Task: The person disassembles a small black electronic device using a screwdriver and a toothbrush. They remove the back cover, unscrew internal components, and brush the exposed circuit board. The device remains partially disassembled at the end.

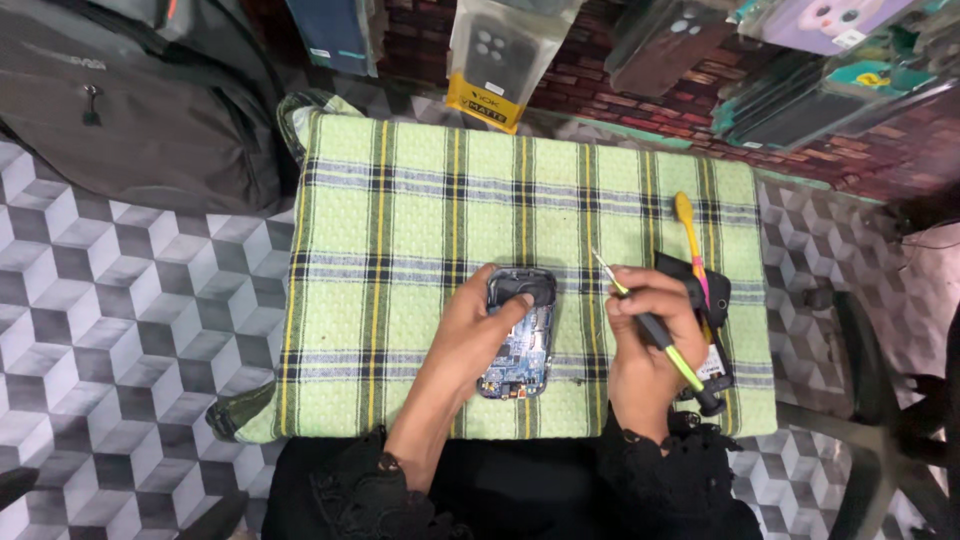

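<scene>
Nearby, toothbrush (686, 222) (yellow) lies beside right hand (645, 335) gripping screwdriver (660, 335); left hand (480, 335) pins opened phone (520, 335).

I saw the opened phone (519, 330) lying flat on the green plaid cloth, back cover off, blue circuit board exposed, long axis running away from me with its dark camera end at the far side. The screwdriver (655, 330), thin with a black and lime-green handle, sat tilted just right of the phone, tip up and pointing toward the far left, clear of the board.
</scene>
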